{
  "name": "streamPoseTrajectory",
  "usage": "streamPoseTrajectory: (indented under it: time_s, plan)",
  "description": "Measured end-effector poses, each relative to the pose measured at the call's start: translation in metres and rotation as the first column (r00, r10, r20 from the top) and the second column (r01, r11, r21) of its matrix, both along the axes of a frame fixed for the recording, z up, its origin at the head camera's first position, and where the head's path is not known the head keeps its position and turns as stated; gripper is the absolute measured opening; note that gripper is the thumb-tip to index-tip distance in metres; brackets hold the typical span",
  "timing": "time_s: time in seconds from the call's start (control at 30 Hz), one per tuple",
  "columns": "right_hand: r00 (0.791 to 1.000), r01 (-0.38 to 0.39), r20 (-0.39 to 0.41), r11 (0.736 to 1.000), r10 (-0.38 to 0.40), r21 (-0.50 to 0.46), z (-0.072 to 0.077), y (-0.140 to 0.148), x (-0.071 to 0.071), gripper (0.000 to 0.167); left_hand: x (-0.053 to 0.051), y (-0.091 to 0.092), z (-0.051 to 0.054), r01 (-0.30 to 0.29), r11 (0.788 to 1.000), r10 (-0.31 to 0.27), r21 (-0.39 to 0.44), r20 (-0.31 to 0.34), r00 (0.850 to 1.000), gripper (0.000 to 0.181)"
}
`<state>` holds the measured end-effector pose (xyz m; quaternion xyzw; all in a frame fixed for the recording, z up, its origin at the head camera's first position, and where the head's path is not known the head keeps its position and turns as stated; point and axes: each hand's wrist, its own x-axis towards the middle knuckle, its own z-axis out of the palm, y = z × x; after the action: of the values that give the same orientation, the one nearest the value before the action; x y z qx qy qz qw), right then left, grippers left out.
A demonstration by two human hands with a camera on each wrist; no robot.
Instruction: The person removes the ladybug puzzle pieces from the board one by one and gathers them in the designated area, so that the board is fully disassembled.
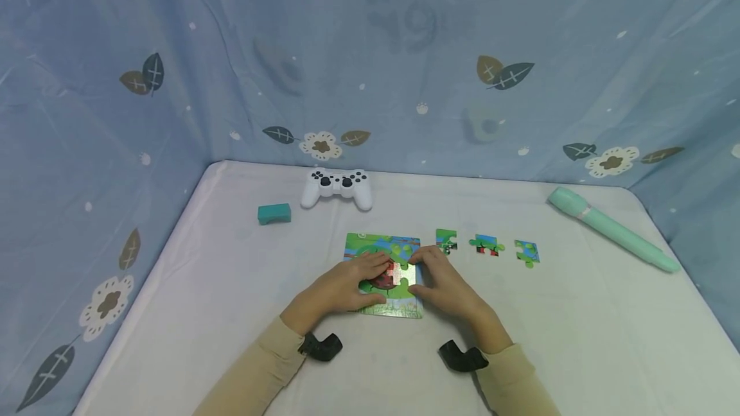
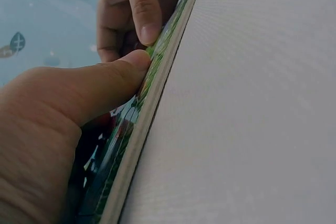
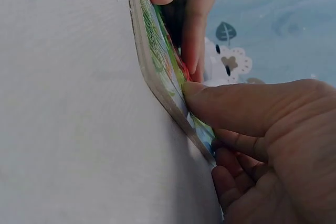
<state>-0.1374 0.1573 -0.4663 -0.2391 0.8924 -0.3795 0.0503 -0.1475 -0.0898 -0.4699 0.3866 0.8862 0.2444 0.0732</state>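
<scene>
A jigsaw puzzle [image 1: 393, 307] in a flat tray lies mid-table, with green grass, blue edges and a red ladybird. A pale gap shows in its right half. From the left, my left hand [image 1: 352, 281] rests on the puzzle with its fingers stretched over the ladybird and its thumb along the lower part. At the right edge my right hand [image 1: 445, 282] grips the puzzle between thumb and fingers, on either side of the gap. In the right wrist view its thumb [image 3: 226, 103] presses the picture and the other fingers curl by the tray's edge.
Loose jigsaw pieces lie right of the puzzle: a left one [image 1: 446, 238], a middle one [image 1: 487, 244] and a right one [image 1: 527, 251]. A white game controller [image 1: 336, 188] and a teal block [image 1: 274, 214] are behind. A mint-green stick-like object [image 1: 615, 231] lies far right.
</scene>
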Motion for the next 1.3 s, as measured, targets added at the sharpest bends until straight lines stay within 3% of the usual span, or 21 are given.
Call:
streamPoseTrajectory:
  time_s: [0.47,0.8,1.3]
  plan:
    - [0.999,0.017,-0.039,1.0,-0.017,0.009,0.001,-0.001,0.0,0.043,0.0,0.0,0.001,-0.024,1.0,0.024,-0.008,-0.019,1.0,0.069]
    - [0.992,0.091,-0.09,0.995,-0.088,0.028,0.01,0.002,0.001,0.043,-0.001,-0.001,0.001,-0.013,1.0,0.013,-0.02,-0.024,1.0,0.069]
    - [0.985,0.169,-0.044,0.985,-0.17,-0.025,0.022,0.043,-0.003,0.045,-0.001,-0.002,-0.002,-0.006,1.0,0.006,-0.001,-0.016,1.0,0.069]
